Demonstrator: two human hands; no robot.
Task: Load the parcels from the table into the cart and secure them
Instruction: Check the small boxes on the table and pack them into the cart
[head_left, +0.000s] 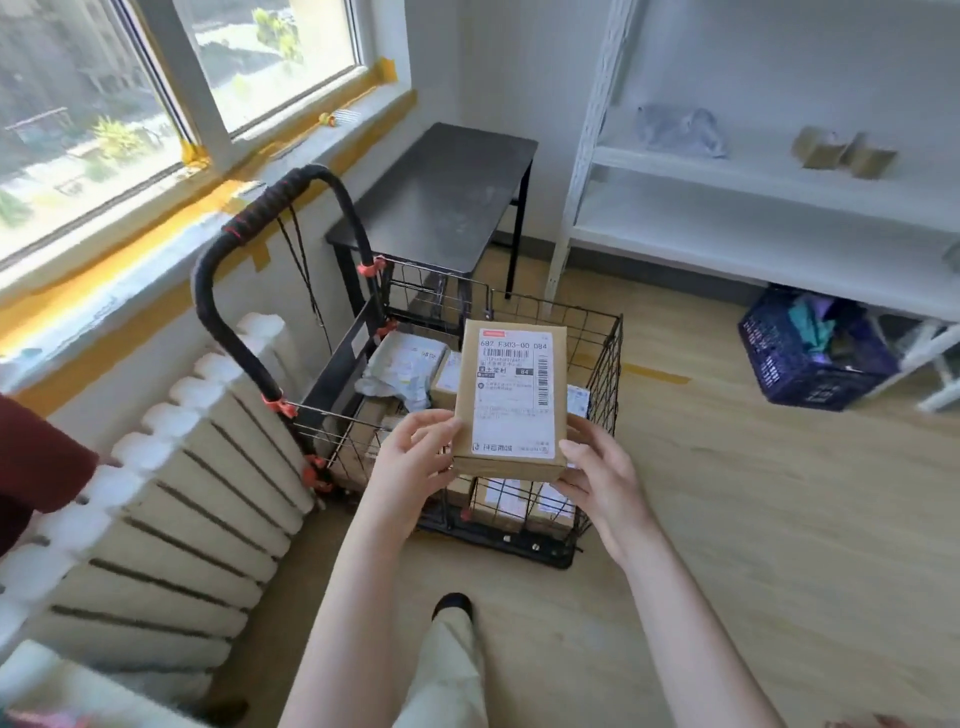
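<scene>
Brown parcel (510, 400) above wire cart (605, 364), gripped between left hand (410, 457) and right hand (597, 478)

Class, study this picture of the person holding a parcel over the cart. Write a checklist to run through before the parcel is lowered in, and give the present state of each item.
1. Grip: left hand and right hand both hold the brown parcel at its near end: ok.
2. Position: the parcel hangs over the wire cart, above its open top: ok.
3. Landing spot: directly below, hidden by the parcel: cannot tell.
4. Room: the parcels already inside lie below the rim: ok.
5. Securing: the black cord hangs from the handle, not across the load: not ok.
</scene>
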